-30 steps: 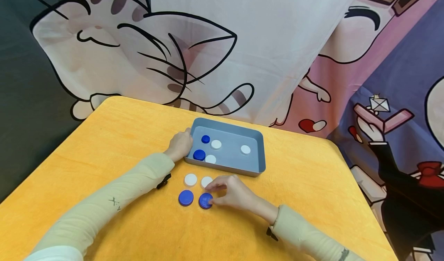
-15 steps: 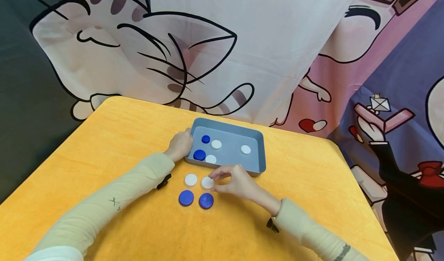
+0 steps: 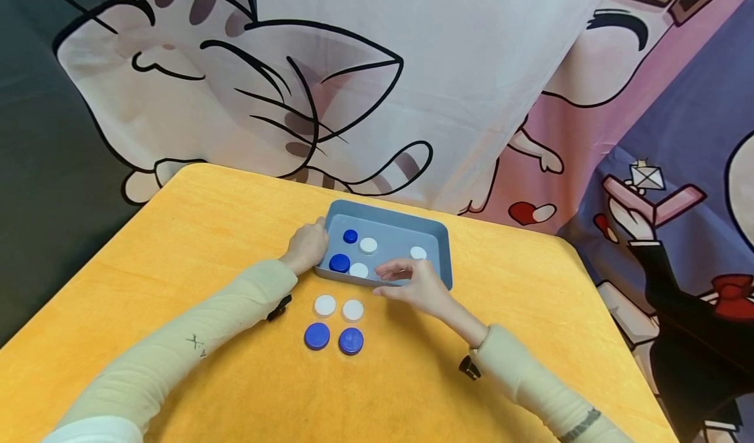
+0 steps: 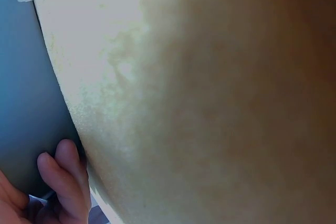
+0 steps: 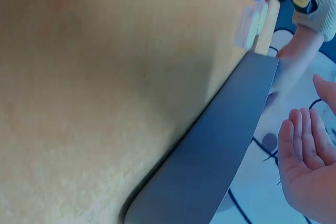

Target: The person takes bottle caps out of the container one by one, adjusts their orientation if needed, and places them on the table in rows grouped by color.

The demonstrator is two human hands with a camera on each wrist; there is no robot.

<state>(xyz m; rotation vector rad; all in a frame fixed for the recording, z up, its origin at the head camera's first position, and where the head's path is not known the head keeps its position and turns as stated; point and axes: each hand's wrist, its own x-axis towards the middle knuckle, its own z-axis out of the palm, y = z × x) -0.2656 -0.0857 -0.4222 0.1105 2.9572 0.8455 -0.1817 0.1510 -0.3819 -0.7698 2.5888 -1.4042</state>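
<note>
My left hand (image 3: 307, 245) grips the left end of a blue-grey tray (image 3: 385, 212); its curled fingers (image 4: 63, 177) show against the tray wall in the left wrist view. Over the tray's front rim hovers my right hand (image 3: 419, 286), thumb apart from lightly bent fingers, holding nothing. Inside the tray lie a small blue bottle cap (image 3: 350, 236), a larger blue cap (image 3: 339, 263) and three white caps, one being the white cap (image 3: 368, 245). In front of the tray, two white caps (image 3: 324, 305) sit in a row behind two blue caps (image 3: 317, 336).
A yellow cloth covers the table (image 3: 235, 201). Behind it hangs a printed curtain (image 3: 471, 70) with cartoon figures, close to the table's back edge.
My right hand has moved from the near right blue cap, past the white cap behind it, up over the tray's front rim. The caps and my left hand stay in place.
</note>
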